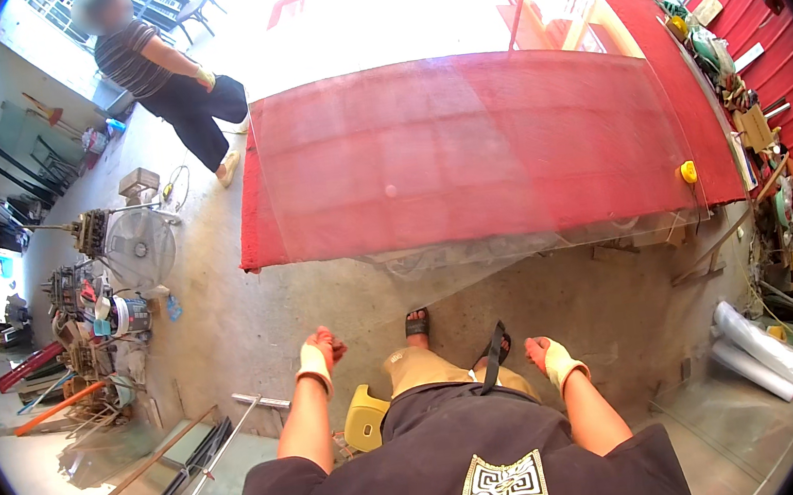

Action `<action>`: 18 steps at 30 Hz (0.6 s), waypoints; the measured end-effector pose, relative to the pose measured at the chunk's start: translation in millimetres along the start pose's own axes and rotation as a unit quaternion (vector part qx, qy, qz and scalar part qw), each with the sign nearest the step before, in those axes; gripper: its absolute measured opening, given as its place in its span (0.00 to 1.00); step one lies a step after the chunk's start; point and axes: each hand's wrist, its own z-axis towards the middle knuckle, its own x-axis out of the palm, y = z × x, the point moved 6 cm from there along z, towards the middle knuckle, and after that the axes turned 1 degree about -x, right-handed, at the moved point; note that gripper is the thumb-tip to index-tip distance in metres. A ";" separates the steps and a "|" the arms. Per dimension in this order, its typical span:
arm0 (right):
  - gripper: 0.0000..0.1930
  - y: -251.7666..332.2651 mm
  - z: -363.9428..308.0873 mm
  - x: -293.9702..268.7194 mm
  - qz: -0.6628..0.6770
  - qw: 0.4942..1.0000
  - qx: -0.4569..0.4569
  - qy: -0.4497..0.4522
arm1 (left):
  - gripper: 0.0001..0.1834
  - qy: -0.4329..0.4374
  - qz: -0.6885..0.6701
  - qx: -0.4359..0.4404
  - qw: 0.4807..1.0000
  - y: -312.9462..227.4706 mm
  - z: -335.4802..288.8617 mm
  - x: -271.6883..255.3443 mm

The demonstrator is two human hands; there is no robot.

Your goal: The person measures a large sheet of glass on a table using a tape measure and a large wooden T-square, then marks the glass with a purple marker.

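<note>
Opens onto a concrete workshop floor (224,365), with a red-covered table (723,173) across the upper centre bearing a clear sheet (357,154). Includes, at middle left, a bucket (137,316) with contents too small to make out. Has a gloved left hand (319,354) left of lower centre and a gloved right hand (556,360) farther right, both with fingers curled, but impossible to tell whether pinching anything.
</note>
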 end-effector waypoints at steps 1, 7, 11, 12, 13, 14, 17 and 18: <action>0.29 -1.4 1.7 -1.8 0.032 0.999 -0.014 0.010 | 0.23 0.012 -0.015 -0.014 1.000 16.3 -13.0 14.0; 0.27 7.6 -2.6 -0.4 0.278 0.955 -0.064 0.080 | 0.05 0.112 -0.008 -0.144 0.983 73.2 -121.0 123.9; 0.30 18.8 -3.2 1.6 0.274 0.950 -0.061 0.139 | 0.10 0.124 0.036 -0.148 0.980 79.0 -188.0 183.4; 0.31 23.0 -6.0 4.0 0.267 0.950 -0.068 0.149 | 0.13 0.162 0.056 -0.159 0.972 85.3 -193.7 196.3; 0.32 26.5 -9.1 8.4 0.270 0.946 -0.066 0.164 | 0.14 0.143 0.065 -0.174 0.972 94.9 -202.3 205.1; 0.33 29.1 -10.8 13.0 0.273 0.943 -0.063 0.178 | 0.15 0.154 0.057 -0.187 0.969 106.5 -204.4 215.7; 0.35 32.1 -12.8 26.4 0.319 0.921 -0.035 0.219 | 0.18 0.217 0.079 -0.190 0.954 145.4 -211.0 255.7; 0.35 35.0 -19.0 27.5 0.344 0.908 -0.017 0.238 | 0.14 0.238 0.117 -0.169 0.949 154.3 -216.8 268.8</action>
